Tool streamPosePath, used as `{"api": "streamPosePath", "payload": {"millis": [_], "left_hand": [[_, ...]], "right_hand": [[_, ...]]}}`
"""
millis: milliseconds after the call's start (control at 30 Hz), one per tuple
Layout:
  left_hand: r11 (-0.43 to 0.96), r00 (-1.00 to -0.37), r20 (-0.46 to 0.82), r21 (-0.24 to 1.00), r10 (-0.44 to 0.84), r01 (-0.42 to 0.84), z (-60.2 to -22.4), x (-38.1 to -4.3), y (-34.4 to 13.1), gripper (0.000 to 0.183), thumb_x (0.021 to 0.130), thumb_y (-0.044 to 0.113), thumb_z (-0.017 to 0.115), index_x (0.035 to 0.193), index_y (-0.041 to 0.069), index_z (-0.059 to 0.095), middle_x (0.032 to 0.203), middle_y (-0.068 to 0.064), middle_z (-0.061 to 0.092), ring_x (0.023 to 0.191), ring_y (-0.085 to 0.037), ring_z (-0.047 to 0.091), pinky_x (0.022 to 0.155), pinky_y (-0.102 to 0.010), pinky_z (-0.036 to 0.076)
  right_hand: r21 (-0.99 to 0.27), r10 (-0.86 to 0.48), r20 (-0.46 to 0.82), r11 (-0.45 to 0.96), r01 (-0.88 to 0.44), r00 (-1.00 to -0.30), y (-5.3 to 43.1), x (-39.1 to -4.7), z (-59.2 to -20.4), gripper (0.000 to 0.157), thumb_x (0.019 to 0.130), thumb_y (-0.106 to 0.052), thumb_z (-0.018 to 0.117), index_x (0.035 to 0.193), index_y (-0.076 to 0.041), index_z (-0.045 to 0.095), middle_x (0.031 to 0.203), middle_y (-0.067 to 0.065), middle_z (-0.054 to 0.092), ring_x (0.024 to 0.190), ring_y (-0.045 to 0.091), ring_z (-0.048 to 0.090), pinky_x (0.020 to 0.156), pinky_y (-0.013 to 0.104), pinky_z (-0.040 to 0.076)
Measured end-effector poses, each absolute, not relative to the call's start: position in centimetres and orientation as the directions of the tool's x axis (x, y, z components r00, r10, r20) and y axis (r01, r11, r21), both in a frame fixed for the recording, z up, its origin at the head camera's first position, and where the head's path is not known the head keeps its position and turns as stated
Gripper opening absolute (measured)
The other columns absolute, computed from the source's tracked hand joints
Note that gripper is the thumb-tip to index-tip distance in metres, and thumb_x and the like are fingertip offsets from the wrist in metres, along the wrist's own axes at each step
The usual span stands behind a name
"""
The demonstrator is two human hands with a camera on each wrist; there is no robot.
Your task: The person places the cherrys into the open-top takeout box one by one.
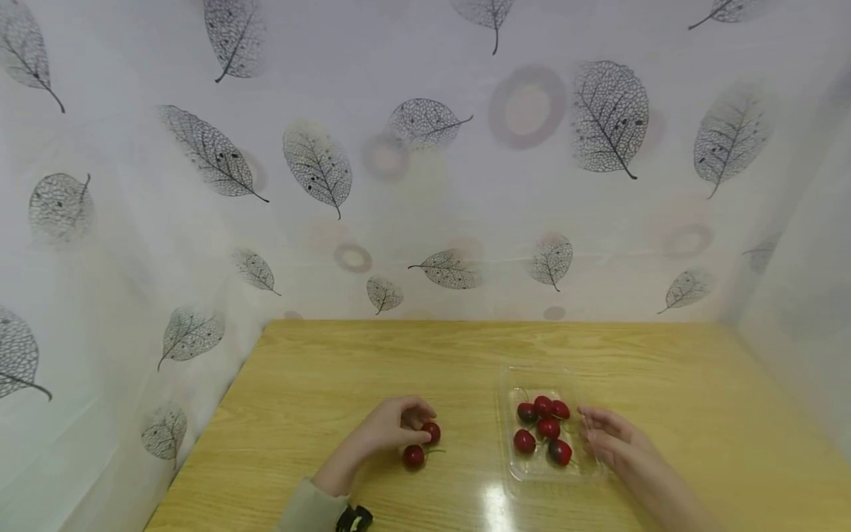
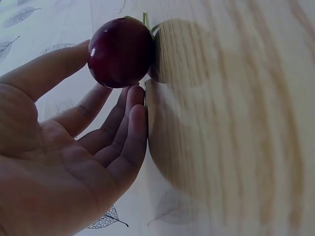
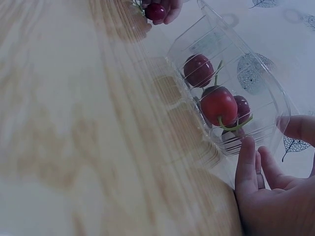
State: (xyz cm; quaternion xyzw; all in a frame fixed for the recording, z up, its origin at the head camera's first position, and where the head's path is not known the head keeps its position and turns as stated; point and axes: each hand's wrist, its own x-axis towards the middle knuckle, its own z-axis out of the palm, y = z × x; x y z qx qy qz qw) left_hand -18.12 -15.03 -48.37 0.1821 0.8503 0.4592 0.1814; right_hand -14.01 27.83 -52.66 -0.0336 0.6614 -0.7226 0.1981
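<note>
On the table, my left hand [image 1: 392,427] has its thumb and curled fingers about a dark red cherry [image 1: 432,431], seemingly pinching it. A second cherry [image 1: 414,457] lies just in front; in the left wrist view a cherry [image 2: 121,53] hides the fingertips. A clear plastic box [image 1: 508,465] stands to the right with several red cherries [image 1: 548,428] in it, some with green stems. Alongside its right wall is my right hand [image 1: 618,443], fingers fairly straight. In the right wrist view its fingertips [image 3: 247,143] touch or nearly touch the box's outer side.
The light wood table [image 1: 299,369] reaches back to a pale wall covering [image 1: 425,222] printed with dark leaves, which also rises at both sides. A bare strip of wood lies between the two loose cherries and the box. A black band [image 1: 355,519] is at the left wrist.
</note>
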Motion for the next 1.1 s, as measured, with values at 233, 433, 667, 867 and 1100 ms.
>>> {"api": "streamPosePath", "payload": {"millis": [233,433,667,867,1100], "left_hand": [[0.496,-0.859,-0.173,0.862,0.482,0.106,-48.82,-18.44,-15.24,0.033,0.088,0.0,0.08,0.12,0.0,0.072,0.111,-0.013,0.075,0.099,-0.02,0.068,0.086,-0.024,0.057],[0.506,-0.859,-0.187,0.858,0.477,0.094,-48.95,-18.58,-15.0,0.033,0.087,0.001,0.081,0.118,0.002,0.073,0.109,-0.01,0.074,0.095,-0.014,0.065,0.084,-0.024,0.055],[0.506,-0.857,-0.196,0.858,0.476,0.085,-49.12,-18.69,-14.96,0.031,0.086,0.0,0.082,0.115,0.002,0.073,0.109,-0.01,0.075,0.094,-0.015,0.065,0.083,-0.025,0.056],[0.537,-0.856,-0.204,0.838,0.475,0.098,-49.34,-18.86,-14.9,0.026,0.088,0.003,0.082,0.112,0.005,0.075,0.107,-0.007,0.075,0.094,-0.014,0.063,0.084,-0.026,0.054],[0.538,-0.863,-0.196,0.837,0.465,0.1,-49.05,-18.64,-14.81,0.026,0.087,0.004,0.082,0.113,0.006,0.075,0.106,-0.007,0.074,0.095,-0.016,0.064,0.086,-0.032,0.055]], "right_hand": [[-0.97,-0.331,-0.211,-0.043,0.238,-0.92,27.9,-13.87,-52.68,0.042,0.112,-0.01,0.047,0.152,0.0,0.042,0.127,-0.029,0.064,0.116,-0.005,0.062,0.098,0.016,0.055],[-0.97,-0.333,-0.208,-0.054,0.239,-0.92,27.99,-13.8,-52.69,0.037,0.112,-0.01,0.046,0.149,-0.006,0.046,0.127,-0.029,0.064,0.116,-0.004,0.062,0.098,0.017,0.055],[-0.968,-0.324,-0.217,-0.05,0.245,-0.921,27.81,-13.8,-52.64,0.043,0.112,-0.01,0.046,0.153,0.002,0.04,0.127,-0.028,0.064,0.116,-0.004,0.063,0.098,0.017,0.056],[-0.969,-0.328,-0.203,-0.07,0.238,-0.922,27.68,-13.86,-52.63,0.04,0.112,-0.009,0.047,0.15,-0.002,0.044,0.127,-0.027,0.065,0.117,-0.004,0.063,0.099,0.017,0.056],[-0.974,-0.325,-0.18,-0.075,0.215,-0.928,27.65,-13.94,-52.75,0.039,0.111,-0.007,0.048,0.15,-0.002,0.046,0.127,-0.027,0.066,0.117,-0.004,0.064,0.098,0.017,0.056]]}}
